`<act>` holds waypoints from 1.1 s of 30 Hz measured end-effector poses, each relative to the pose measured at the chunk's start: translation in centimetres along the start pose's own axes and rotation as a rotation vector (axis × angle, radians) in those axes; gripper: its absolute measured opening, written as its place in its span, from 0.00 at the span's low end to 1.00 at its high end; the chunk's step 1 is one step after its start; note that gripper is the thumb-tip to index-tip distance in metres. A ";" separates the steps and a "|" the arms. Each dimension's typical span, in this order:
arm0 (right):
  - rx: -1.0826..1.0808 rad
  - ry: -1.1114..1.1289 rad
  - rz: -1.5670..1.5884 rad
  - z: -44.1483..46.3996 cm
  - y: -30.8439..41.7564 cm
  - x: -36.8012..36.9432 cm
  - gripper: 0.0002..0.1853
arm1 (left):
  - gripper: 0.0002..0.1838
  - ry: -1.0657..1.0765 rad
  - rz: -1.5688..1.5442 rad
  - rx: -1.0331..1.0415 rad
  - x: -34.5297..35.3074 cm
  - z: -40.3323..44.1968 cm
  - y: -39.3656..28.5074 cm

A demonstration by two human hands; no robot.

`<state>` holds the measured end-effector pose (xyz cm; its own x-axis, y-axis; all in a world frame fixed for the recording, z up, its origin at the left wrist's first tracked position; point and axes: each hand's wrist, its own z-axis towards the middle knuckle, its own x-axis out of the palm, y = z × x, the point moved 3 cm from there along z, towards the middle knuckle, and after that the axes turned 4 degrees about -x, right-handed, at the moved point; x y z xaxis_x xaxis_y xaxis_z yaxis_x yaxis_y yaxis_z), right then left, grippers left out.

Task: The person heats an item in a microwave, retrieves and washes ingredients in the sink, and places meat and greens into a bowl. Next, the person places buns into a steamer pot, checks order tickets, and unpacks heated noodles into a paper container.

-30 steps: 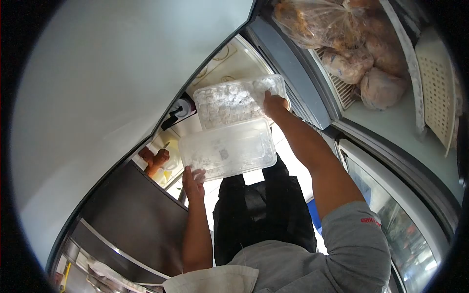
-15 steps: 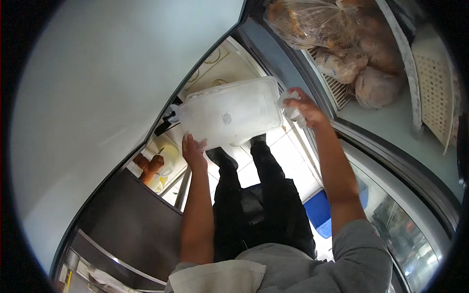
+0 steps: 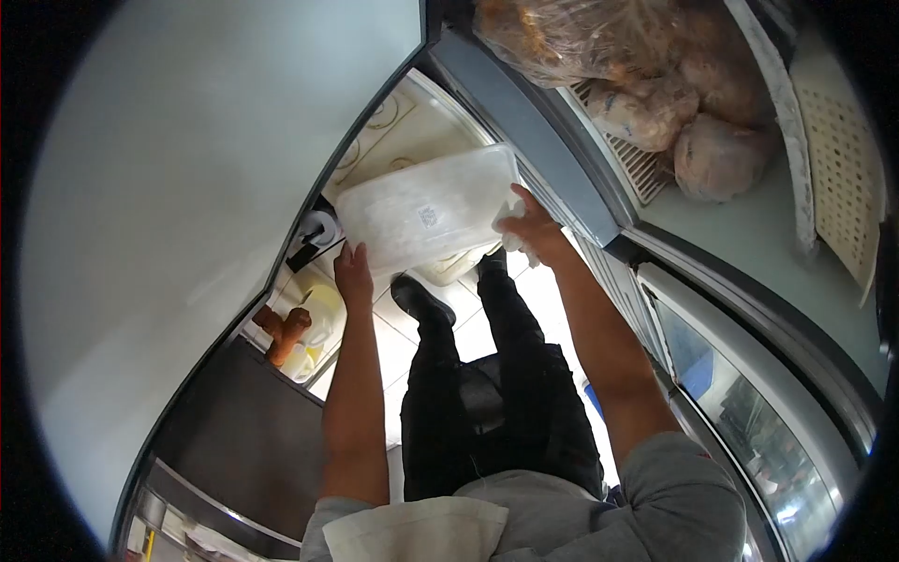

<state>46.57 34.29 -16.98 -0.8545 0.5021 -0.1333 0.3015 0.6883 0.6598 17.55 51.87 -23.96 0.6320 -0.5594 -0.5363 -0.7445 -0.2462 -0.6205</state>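
A translucent lidded plastic container [image 3: 426, 211] is held out in front of my body. My left hand [image 3: 353, 272] grips its near left corner, with the fingertips at the rim. At the right end, my right hand [image 3: 534, 229] is closed around several small whitish lumps [image 3: 513, 234], close against the container's edge. The lid lies over the container and its contents show only as a cloudy white. How firmly my right hand touches the container cannot be made out.
An open freezer on the right holds bagged frozen meat [image 3: 646, 108] and a perforated white basket [image 3: 843, 169]. A large pale door panel [image 3: 206, 187] fills the left. Another person's hand [image 3: 288, 332] is beside a yellowish container [image 3: 321, 314]. White floor tiles show below.
The lid has gone from beside the container to on top of it. My right hand has left the container's inside with whitish lumps, swung right, then come back to its right edge.
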 end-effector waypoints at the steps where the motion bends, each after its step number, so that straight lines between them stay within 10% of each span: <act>1: 0.019 -0.015 0.060 -0.1 0.4 -0.4 0.45 | 0.24 0.122 -0.238 -0.022 0.3 0.6 -0.2; 6: 0.018 -0.152 0.290 1.0 -0.8 -2.6 0.45 | 0.33 0.283 -0.544 -0.096 0.7 2.8 -1.0; 11: 0.109 0.270 0.227 2.1 -1.3 -3.1 0.42 | 0.38 0.295 -0.479 -0.493 0.4 1.8 1.3; 14: 0.222 0.457 0.166 2.0 -1.9 -3.3 0.38 | 0.34 0.377 -0.666 -0.226 1.1 5.2 8.3; 26: -0.129 0.563 1.172 -17.7 5.7 -9.6 0.40 | 0.30 0.387 -1.234 -0.239 -7.1 -13.9 -14.1; 33: -0.101 0.619 1.149 -24.5 9.9 -10.3 0.36 | 0.31 0.286 -1.260 -0.077 -8.8 -16.5 -34.3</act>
<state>47.99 23.12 9.03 -0.1920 0.4316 0.8814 0.9742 -0.0247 0.2243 34.01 52.17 11.53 0.8419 -0.0562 0.5368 0.3101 -0.7636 -0.5664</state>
